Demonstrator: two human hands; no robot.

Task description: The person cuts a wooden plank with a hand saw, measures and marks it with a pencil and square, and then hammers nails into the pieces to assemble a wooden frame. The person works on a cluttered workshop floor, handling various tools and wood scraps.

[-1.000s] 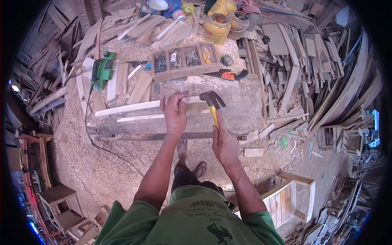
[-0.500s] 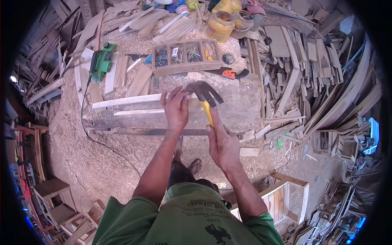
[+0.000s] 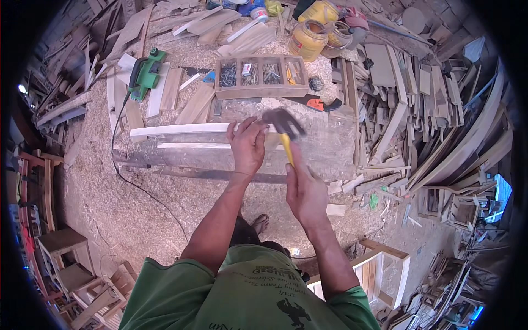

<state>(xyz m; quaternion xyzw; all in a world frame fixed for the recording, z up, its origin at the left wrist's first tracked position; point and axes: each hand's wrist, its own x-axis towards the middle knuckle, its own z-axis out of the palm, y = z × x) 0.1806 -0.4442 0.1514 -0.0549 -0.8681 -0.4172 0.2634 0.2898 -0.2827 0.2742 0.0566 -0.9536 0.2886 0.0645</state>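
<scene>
In my right hand (image 3: 306, 193) is a claw hammer (image 3: 287, 147) with a yellow handle and a dark head, slightly blurred. The head is raised beside the fingertips of my left hand (image 3: 246, 147). My left hand is closed in a pinch at the right end of a long pale wood strip (image 3: 181, 130). Whatever the fingertips pinch is too small to make out. A second thin strip (image 3: 192, 146) lies nearer me, passing behind the left hand. Both strips rest on a worn wooden workbench (image 3: 327, 146).
Beyond the strips sits a divided wooden box (image 3: 262, 92) of nails and small parts. A handsaw (image 3: 316, 104) with an orange-black handle lies beside it. A green electric planer (image 3: 147, 77) with a cord is at left. Yellow jars (image 3: 308, 43) stand behind; stacked offcuts (image 3: 385, 110) fill the right.
The whole view has shifted slightly, with the bench appearing further right. My right hand still holds the hammer near the left fingertips, its head now tilted differently. The left hand keeps its pinch.
</scene>
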